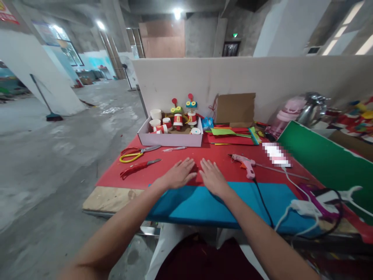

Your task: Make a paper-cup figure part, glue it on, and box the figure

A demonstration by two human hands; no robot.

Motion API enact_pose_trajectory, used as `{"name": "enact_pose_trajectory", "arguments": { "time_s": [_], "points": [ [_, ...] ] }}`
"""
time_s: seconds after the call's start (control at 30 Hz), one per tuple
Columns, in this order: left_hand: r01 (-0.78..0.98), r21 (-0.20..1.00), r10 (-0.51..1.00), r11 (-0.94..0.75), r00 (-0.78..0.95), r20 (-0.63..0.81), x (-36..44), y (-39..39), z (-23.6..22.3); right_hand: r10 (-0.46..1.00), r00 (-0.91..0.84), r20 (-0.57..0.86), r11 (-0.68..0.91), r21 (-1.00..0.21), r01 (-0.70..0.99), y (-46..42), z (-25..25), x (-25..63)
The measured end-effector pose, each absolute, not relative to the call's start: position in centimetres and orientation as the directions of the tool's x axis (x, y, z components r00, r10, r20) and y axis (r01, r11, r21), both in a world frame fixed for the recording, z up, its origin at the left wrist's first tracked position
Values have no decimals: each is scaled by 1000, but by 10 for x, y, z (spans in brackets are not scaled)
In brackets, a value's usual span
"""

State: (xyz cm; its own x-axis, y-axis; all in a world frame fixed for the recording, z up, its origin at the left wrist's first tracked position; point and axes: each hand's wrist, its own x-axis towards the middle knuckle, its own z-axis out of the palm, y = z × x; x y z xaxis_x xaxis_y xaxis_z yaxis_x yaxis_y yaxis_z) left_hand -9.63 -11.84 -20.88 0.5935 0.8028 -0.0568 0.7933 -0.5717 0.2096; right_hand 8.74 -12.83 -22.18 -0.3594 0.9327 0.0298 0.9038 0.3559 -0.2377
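My left hand (179, 174) and my right hand (211, 176) lie flat side by side on a red sheet (210, 157), palms down, fingers stretched out. Neither holds anything. Their wrists rest where the red sheet meets a blue sheet (204, 206) along the table's near edge. A pink glue gun (246, 164) lies just right of my right hand. Red-handled scissors (136, 168) and yellow-handled scissors (135, 153) lie left of my left hand.
A white box (171, 139) at the back holds paper-cup robot figures and cups. Coloured paper (233, 135) and cardboard (235, 109) lie behind. A pink bottle (284, 116), kettle, green board (326, 163), power strip (305, 207) and cables crowd the right. A white partition backs the table.
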Motion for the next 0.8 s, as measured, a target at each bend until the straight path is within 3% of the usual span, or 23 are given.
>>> {"name": "enact_pose_trajectory", "arguments": {
  "time_s": [0.2,0.27,0.37,0.43,0.5,0.63,0.8],
  "points": [
    [832,149,824,-535,553,-127,-94,-54,-208,987,-147,-57,136,-163,977,-103,-222,103],
    [822,149,811,-550,568,-138,-87,-54,-213,974,-223,-36,212,-193,958,-111,-226,99],
    [711,221,706,-668,699,-115,-92,-70,-214,880,-475,-7,446,-332,831,-127,-231,102],
    [662,251,664,-707,742,-87,-107,-81,-209,834,-549,50,518,-412,750,-132,-233,114],
    [728,215,734,-651,676,-66,-125,-89,-204,883,-460,98,457,-408,790,-132,-237,127],
    [898,91,899,-430,435,-49,-139,-106,-214,980,-195,30,196,-282,939,-132,-241,129],
    [757,155,767,-634,642,4,-114,-112,-226,900,-436,7,413,-332,848,-132,-229,95]
  ]
}}
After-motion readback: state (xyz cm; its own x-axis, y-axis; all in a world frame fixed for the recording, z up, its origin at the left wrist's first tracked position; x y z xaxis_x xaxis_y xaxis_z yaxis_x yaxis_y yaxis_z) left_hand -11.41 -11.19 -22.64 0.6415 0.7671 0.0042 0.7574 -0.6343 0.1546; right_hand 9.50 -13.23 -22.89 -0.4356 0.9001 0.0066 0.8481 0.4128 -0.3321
